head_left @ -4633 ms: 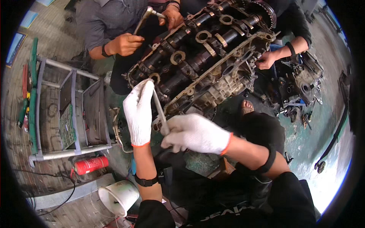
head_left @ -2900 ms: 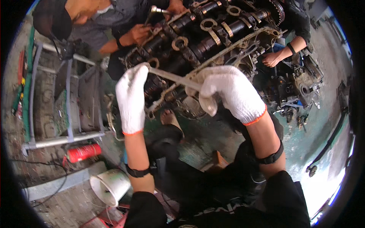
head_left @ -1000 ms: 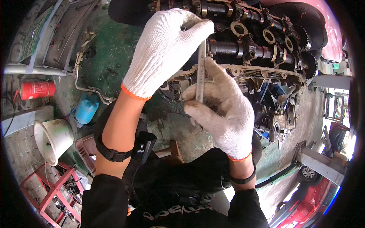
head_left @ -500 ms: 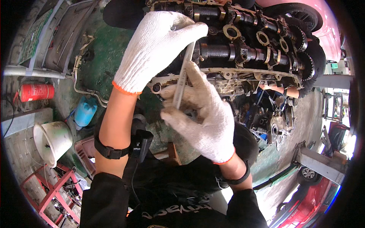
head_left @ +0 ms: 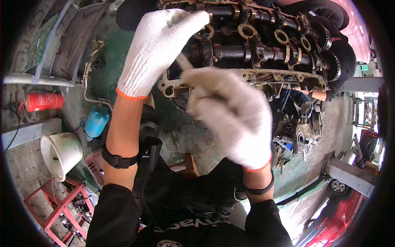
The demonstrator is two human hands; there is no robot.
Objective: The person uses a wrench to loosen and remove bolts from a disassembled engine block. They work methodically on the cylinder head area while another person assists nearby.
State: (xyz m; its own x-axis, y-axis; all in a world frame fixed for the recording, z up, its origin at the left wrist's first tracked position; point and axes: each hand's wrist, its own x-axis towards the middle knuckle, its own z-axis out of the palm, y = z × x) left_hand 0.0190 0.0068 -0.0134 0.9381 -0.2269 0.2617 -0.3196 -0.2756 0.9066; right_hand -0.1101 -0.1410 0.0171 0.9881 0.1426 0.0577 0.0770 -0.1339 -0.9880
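Note:
My left hand (head_left: 154, 51), in a white knit glove with an orange cuff, is closed on a steel wrench (head_left: 183, 61) over the near left part of the oily engine head (head_left: 230, 53), which has two camshafts, bearing caps and toothed wheels at its right end. The wrench runs down from that hand and is partly hidden. My right hand (head_left: 228, 117), gloved alike, is below and right, by the wrench's lower end and in front of the head's near edge. It is blurred with curled fingers; whether it grips the wrench I cannot tell.
A co-worker's arm (head_left: 317, 95) is under the head's right side, near dismantled parts (head_left: 304, 131). On the left are a metal frame (head_left: 41, 81), red extinguisher (head_left: 43, 101), blue jug (head_left: 97, 123), white bucket (head_left: 61, 152) and red stand (head_left: 45, 208). Cars and lift arms (head_left: 349, 177) line the right.
Since half a second ago, my left hand has moved slightly up and left. My right hand has shifted right and turned, now smeared by motion. Earlier it clearly held the wrench's lower part.

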